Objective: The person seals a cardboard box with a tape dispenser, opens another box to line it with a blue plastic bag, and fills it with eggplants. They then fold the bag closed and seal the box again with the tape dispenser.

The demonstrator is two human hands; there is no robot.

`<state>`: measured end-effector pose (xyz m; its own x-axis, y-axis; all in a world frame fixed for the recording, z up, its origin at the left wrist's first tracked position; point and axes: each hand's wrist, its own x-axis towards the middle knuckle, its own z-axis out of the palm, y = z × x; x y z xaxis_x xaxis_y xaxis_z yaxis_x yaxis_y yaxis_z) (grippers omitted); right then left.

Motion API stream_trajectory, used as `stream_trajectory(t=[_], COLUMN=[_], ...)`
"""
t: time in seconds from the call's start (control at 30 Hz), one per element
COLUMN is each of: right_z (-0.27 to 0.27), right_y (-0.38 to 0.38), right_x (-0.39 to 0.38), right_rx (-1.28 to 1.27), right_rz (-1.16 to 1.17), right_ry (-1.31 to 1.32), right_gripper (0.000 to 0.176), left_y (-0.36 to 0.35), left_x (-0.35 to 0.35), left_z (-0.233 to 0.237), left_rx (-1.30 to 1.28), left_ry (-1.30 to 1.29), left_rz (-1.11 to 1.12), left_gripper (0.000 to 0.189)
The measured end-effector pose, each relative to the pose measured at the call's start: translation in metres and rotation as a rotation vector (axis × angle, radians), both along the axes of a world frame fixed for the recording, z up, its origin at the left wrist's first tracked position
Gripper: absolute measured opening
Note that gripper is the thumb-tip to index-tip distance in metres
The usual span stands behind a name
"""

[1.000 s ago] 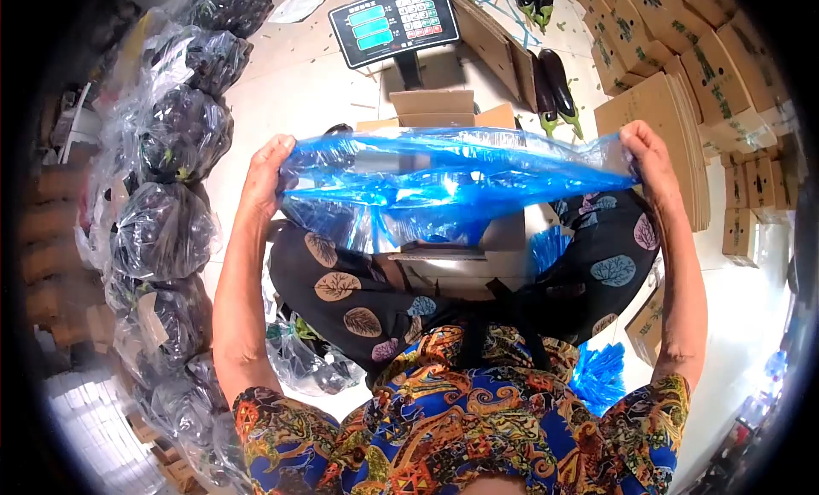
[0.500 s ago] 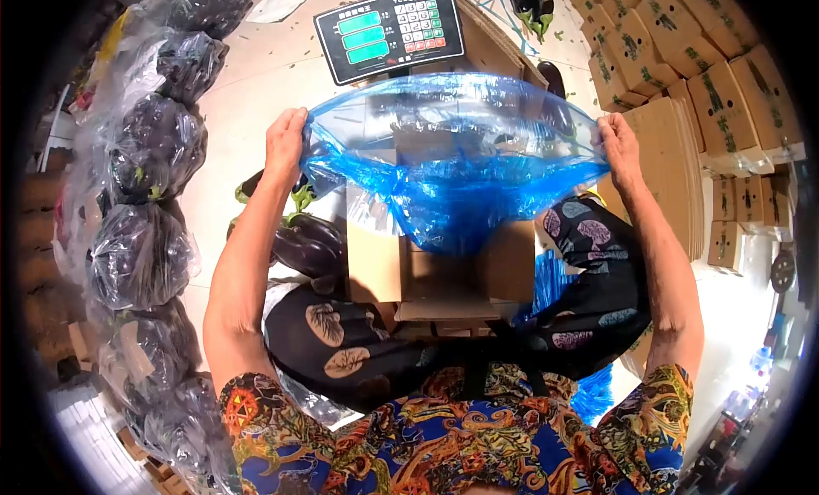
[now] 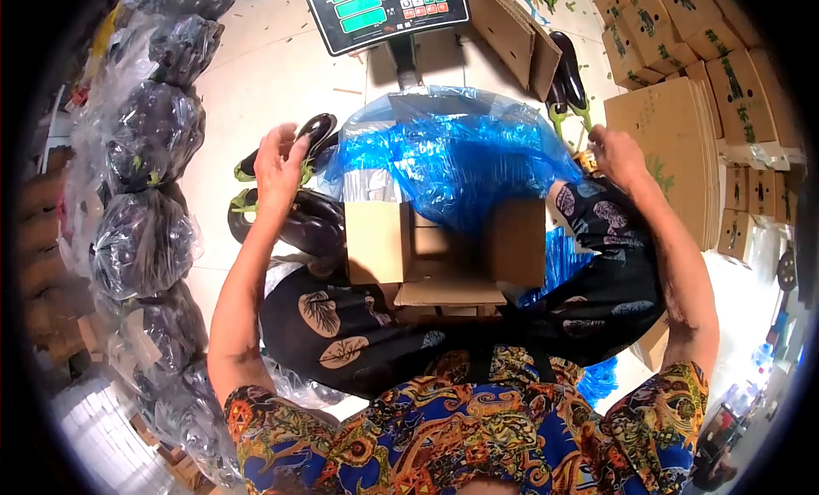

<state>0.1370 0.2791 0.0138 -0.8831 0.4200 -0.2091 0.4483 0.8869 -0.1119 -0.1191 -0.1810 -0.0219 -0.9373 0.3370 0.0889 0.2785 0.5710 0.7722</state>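
Now bag (image 3: 456,158) over carton (image 3: 375,239), left hand (image 3: 280,164) off, right hand (image 3: 619,157) apparently too

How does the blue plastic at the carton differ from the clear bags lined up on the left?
The blue plastic is tinted blue, while the clear bags are colorless.
The blue plastic lies loose and crumpled over the far side of the open carton, with no eggplants visible in it; the clear bags bulge with dark eggplants and sit in a row.
Both are thin, shiny, see-through plastic.
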Motion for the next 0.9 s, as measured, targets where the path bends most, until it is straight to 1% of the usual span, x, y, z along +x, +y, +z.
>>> stream_trajectory(t=[0.03,0.07,0.1,0.17,0.2,0.23,0.3,0.33,0.37,0.43,0.47,0.53,0.57,0.6,0.63,0.67,0.7,0.73,0.77,0.8,0.83,0.87,0.9], right_z=[0.015,0.032,0.046,0.066,0.068,0.066,0.05,0.042,0.038,0.03,0.028,0.031,0.034,0.042,0.048,0.055,0.062,0.069,0.082,0.1,0.112,0.116,0.119], right_y=[-0.006,-0.016,-0.029,-0.058,-0.074,-0.086,-0.097,-0.1,-0.097,-0.094,-0.093,-0.091,-0.092,-0.099,-0.104,-0.108,-0.111,-0.114,-0.119,-0.126,-0.132,-0.136,-0.137], right_x=[-0.004,-0.008,-0.01,-0.009,-0.01,-0.011,-0.019,-0.023,-0.028,-0.033,-0.031,-0.026,-0.022,-0.019,-0.015,-0.012,-0.01,-0.007,-0.003,0.002,0.009,0.019,0.026], right_rx=[-0.037,-0.112,-0.236,-0.476,-0.485,-0.493,-0.284,-0.263,-0.262,-0.268,-0.296,-0.382,-0.426,-0.472,-0.518,-0.56,-0.6,-0.627,-0.701,-0.773,-0.845,-0.944,-0.796], right_rz=[-0.018,-0.048,0.001,0.099,0.186,0.274,0.427,0.422,0.393,0.34,0.344,0.404,0.43,0.391,0.431,0.474,0.517,0.522,0.468,0.412,0.354,0.254,0.451], right_ry=[0.046,0.097,0.189,0.374,0.423,0.472,0.469,0.474,0.424,0.317,0.364,0.387,0.398,0.39,0.43,0.473,0.516,0.477,0.423,0.365,0.308,0.288,0.344], right_gripper=[0.017,0.017,0.018,0.019,0.021,0.023,0.026,0.014,0.011,0.012,0.018,0.017,0.017,0.009,0.007,0.006,0.007,0.011,0.011,0.011,0.011,0.011,0.012], left_y=[0.015,0.028,0.04,0.062,0.071,0.078,0.084,0.086,0.084,0.075,0.069,0.057,0.055,0.055,0.057,0.065,0.071,0.08,0.086,0.089,0.091,0.088,0.085], left_x=[0.018,0.032,0.045,0.057,0.061,0.062,0.05,0.041,0.033,0.028,0.029,0.037,0.04,0.045,0.051,0.057,0.056,0.061,0.067,0.064,0.062,0.065,0.072], left_z=[0.034,0.061,0.076,0.073,0.077,0.069,0.055,0.047,0.041,0.048,0.051,0.067,0.073,0.077,0.08,0.083,0.073,0.075,0.077,0.067,0.062,0.058,0.06], left_rx=[0.055,-0.019,-0.092,-0.143,-0.259,-0.271,-0.472,-0.416,-0.406,-0.356,-0.309,-0.214,-0.204,-0.19,-0.173,-0.201,-0.205,-0.229,-0.251,-0.271,-0.413,-0.383,-0.354], left_ry=[-0.045,0.018,0.08,0.424,0.401,0.5,0.391,0.483,0.51,0.39,0.333,0.225,0.174,0.121,0.069,0.188,0.397,0.422,0.446,0.48,0.51,0.338,0.165], left_rz=[-0.069,-0.269,-0.467,-0.82,-0.909,-0.896,-0.84,-0.767,-0.711,-0.685,-0.718,-0.773,-0.715,-0.659,-0.602,-0.606,-0.66,-0.703,-0.747,-0.838,-0.932,-0.949,-0.965], left_gripper=[0.041,0.048,0.056,0.068,0.071,0.052,0.03,0.018,0.012,0.015,0.015,0.017,0.021,0.025,0.029,0.045,0.058,0.058,0.058,0.044,0.026,0.02,0.014])
